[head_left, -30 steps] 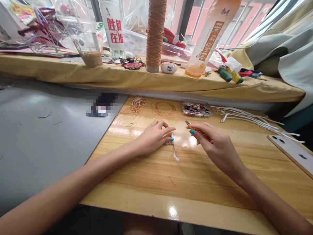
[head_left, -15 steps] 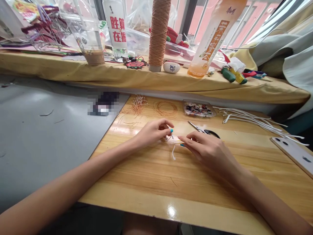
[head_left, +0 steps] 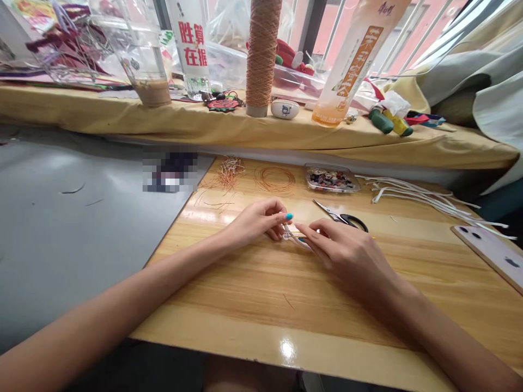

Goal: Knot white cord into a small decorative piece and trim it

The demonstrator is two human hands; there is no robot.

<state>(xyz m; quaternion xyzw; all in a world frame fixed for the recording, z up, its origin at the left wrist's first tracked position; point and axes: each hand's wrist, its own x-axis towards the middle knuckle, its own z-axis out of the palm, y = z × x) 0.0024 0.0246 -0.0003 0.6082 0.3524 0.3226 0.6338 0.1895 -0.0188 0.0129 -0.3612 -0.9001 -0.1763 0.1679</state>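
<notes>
My left hand (head_left: pixel 272 218) is closed in a pinch, thumb and fingertips on a white cord (head_left: pixel 286 228). Just to its right, my right hand (head_left: pixel 341 245) grips a thin yellow rod (head_left: pixel 298 234), whose tip reaches the cord near my left fingertips. The rod's exact kind is too small to tell, and my fingers cover most of it. Part of the white cord curves beneath my right fingertips. Behind my right hand, black-handled scissors (head_left: pixel 341 216) lie on the wooden table (head_left: pixel 245 305), blades slightly apart and pointing to the back left.
Along the table's back lie orange and white thread scraps (head_left: pixel 231 173), a coil of orange thread (head_left: pixel 275 179) and a clear box of beads (head_left: pixel 332 178). White cords (head_left: pixel 425 198) and a phone (head_left: pixel 490 256) are at right. On the ledge stand a thread cone (head_left: pixel 262 60) and bottles.
The white cord's loose end, which hung toward me, is now drawn right under my right fingertips. My two hands have come slightly closer together, and the left thumb has shifted right.
</notes>
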